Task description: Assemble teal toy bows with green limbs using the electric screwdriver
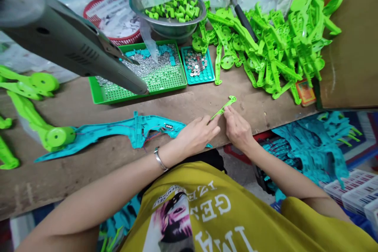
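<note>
Between both hands, a thin lime-green plastic part (232,100) slants up and to the right, its hooked end showing. My left hand (198,135) has its fingers closed at the lower end of this part, which they partly hide. On the other side, my right hand (238,128) pinches it nearer the hooked end. Beside and under my left hand lies a long turquoise plastic shell half (106,134), with thin wires and a small metal spring-like piece in it. A round green piece (57,138) sits on the shell's left end.
A grey electric screwdriver (97,53) hangs over a green tray (165,80) of screws. Behind are a small turquoise tray (201,80), a steel bowl (165,27) and a red basket (125,40). Green parts (274,47) pile up right, near a cardboard box (350,47).
</note>
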The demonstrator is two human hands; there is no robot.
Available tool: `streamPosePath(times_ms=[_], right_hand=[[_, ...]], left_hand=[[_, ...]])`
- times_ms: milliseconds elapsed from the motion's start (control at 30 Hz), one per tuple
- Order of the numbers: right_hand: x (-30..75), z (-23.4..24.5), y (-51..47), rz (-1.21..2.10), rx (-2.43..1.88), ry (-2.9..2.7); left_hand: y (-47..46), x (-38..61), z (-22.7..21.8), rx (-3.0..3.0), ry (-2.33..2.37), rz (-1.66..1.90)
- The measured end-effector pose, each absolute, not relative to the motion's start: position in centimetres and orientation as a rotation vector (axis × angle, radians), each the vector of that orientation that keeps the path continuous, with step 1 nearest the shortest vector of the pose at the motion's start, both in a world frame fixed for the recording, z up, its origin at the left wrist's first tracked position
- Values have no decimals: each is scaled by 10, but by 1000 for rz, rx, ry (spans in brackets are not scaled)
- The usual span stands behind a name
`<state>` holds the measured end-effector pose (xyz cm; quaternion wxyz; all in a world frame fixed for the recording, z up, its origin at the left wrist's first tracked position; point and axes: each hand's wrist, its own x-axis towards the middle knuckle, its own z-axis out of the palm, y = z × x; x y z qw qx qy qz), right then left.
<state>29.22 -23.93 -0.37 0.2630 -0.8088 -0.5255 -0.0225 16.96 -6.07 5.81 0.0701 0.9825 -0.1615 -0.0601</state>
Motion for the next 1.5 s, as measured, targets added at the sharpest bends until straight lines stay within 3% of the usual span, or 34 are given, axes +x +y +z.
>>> streamPosePath(times_ms=[300,633,900,1500], right_hand=[[312,37,-228,1,-2074,-1097],[294,54,-202,277,-1969,-1330],[297,43,-192,530,-1988,-1225],[299,48,-187,554,-2110,-1188]], left_hand=[[-61,160,72,2949,-313,-146],[-79,108,80,2706,577,266],[-108,140,68,2878,633,104],[-88,125,69,2855,591,51]])
